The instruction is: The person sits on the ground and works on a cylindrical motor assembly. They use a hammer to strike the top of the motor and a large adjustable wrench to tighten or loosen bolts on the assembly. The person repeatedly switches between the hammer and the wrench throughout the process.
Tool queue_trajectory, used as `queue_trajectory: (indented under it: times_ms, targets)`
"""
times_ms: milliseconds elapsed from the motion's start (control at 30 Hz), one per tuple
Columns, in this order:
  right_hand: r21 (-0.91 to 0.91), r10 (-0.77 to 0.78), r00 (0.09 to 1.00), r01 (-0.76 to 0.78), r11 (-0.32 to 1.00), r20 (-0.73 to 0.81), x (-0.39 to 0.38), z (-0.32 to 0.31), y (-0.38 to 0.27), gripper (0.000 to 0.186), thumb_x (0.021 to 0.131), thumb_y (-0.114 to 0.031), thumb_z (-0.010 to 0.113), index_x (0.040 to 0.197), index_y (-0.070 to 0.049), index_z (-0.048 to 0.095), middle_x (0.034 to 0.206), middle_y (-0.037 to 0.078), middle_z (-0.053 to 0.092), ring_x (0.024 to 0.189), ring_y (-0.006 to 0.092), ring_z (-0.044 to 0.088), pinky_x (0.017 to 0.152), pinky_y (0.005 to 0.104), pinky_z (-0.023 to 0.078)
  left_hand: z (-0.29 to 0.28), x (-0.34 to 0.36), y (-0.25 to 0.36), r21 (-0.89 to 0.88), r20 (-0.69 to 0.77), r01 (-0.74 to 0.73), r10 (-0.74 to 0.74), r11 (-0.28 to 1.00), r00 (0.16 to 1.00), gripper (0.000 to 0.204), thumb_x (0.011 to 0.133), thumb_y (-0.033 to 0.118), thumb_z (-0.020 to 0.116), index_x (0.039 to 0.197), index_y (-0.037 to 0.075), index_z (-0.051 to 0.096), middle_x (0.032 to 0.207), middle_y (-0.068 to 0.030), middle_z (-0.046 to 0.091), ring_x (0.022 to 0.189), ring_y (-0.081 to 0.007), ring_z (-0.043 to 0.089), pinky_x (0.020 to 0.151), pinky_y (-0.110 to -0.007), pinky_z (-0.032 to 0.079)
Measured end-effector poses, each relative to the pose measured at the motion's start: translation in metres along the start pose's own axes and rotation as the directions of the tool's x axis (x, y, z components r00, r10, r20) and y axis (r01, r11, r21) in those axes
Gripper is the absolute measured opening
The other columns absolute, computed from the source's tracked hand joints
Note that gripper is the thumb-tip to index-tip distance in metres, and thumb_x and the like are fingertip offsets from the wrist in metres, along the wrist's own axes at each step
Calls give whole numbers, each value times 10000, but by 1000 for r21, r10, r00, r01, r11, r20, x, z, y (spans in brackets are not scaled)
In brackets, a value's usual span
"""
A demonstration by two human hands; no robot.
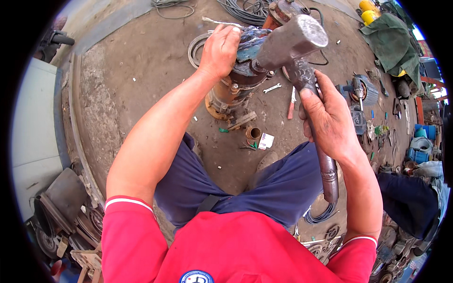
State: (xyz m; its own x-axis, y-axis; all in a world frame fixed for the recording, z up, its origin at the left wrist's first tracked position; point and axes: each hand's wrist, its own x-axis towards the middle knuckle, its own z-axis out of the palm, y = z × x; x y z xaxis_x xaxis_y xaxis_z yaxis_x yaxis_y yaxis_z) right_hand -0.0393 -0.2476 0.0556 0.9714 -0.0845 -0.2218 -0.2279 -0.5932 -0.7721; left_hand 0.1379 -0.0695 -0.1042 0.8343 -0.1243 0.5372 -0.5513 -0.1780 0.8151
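A heavy club hammer is raised in front of me, with my right hand wrapped around its dark handle. Below and beyond its head stands a rusty, cylindrical pump or motor upright on the ground, with bolts around its flange. At the top of this machine my left hand is closed on a bundle of blue and white strands. White frayed ends stick out past the knuckles. The hammer head overlaps part of the machine's top, so any contact between them cannot be judged.
A spanner and a red-handled knife-like tool lie on the dirt floor. Near my feet are a short metal sleeve and a small white box. Coiled cable lies beyond; a blue motor housing sits right.
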Motion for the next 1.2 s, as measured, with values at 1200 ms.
queue_trajectory:
  times_ms: [1200]
  targets:
    - [53, 5, 998, -9, 999, 59, 26, -9, -44, 462, 1061, -259, 522, 1447, -13, 460, 743, 17, 564, 549, 80, 548, 472, 239, 443, -4, -2, 4, 46, -4, 53, -52, 998, 999, 338, 983, 297, 437, 932, 19, 622, 959, -208, 610, 1003, -412, 557, 858, -495, 461]
